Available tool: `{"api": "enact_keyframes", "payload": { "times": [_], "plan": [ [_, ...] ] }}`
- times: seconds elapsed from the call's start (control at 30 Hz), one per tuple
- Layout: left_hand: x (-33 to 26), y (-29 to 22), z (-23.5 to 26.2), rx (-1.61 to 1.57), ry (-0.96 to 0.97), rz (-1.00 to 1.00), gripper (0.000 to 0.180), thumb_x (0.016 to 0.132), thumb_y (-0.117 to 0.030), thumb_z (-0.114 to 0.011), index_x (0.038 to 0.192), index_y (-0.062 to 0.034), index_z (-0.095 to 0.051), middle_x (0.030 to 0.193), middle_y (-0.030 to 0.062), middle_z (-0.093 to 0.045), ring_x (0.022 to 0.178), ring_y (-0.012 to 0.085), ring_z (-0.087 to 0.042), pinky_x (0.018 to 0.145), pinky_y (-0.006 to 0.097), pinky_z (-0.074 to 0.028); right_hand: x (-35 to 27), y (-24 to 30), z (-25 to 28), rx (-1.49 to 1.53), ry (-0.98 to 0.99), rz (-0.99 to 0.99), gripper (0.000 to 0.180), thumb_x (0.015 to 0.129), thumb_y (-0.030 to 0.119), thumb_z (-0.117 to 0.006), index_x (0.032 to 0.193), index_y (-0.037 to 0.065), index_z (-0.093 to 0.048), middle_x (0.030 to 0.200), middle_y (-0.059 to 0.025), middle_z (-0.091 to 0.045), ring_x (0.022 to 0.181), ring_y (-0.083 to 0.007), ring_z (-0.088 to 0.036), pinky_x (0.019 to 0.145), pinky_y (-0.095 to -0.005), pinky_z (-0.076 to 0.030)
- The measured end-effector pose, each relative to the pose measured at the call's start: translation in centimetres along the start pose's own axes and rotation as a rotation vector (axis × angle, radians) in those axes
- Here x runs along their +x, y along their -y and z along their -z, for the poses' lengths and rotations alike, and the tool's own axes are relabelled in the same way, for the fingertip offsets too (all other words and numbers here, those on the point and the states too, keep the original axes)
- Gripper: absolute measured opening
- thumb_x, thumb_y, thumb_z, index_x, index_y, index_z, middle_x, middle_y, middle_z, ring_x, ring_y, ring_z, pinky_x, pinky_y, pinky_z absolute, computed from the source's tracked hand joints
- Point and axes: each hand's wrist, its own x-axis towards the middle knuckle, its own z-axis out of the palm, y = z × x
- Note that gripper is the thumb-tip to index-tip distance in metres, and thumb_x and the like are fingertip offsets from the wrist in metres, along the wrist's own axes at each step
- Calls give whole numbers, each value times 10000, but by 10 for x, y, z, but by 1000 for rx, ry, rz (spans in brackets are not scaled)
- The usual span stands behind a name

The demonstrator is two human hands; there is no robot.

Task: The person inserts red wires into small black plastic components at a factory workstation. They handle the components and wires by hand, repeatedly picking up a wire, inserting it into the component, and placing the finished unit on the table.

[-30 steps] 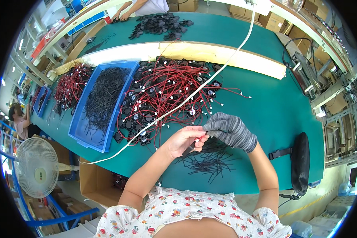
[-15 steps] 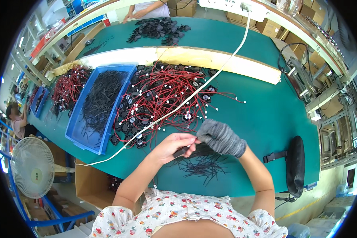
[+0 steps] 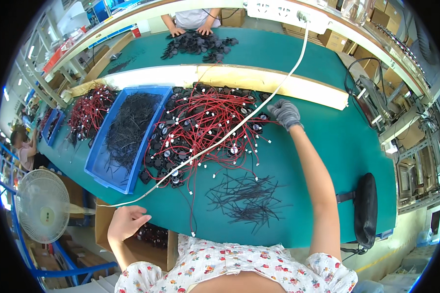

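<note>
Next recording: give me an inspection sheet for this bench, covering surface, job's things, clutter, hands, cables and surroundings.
Surface: green bench top, with a pale strip across its middle.
Job's things: heap of small black fans with red leads; loose black cable ties near the front edge.
Clutter: blue tray of black ties; second red-lead heap; black pad at the right.
Hands: gloved right hand at the fan heap's far right edge, grasp unclear; bare left hand over a cardboard box below the bench edge.
Cables: white cord runs across the heap.
Surroundings: white fan at the left; another person's hands at a far pile.
</note>
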Motion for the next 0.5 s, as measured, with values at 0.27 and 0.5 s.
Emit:
{"api": "enact_keyframes", "payload": {
  "times": [0.27, 0.5],
  "plan": [
    [34, -66, -21, -170, 307, -649, 286, 798, -163, -628, 1054, -39, -595, 920, 106, -644, 839, 208, -626, 715, 303, -477, 44, -40, -45, 618, 40, 35, 195, 780, 241, -652, 788, 51, -610, 696, -30, -596, 587, -156, -531, 529, -309, -445],
    [72, -122, -56, -243, 341, -929, 217, 833, -111, -574, 1021, -3, -598, 899, 107, -638, 831, 189, -617, 726, 295, -482, -65, 16, 57, 1053, 20, 136, 165, 862, 162, -564, 850, -2, -550, 676, -36, -573, 456, -95, -493, 374, -233, -417]
  ]
}}
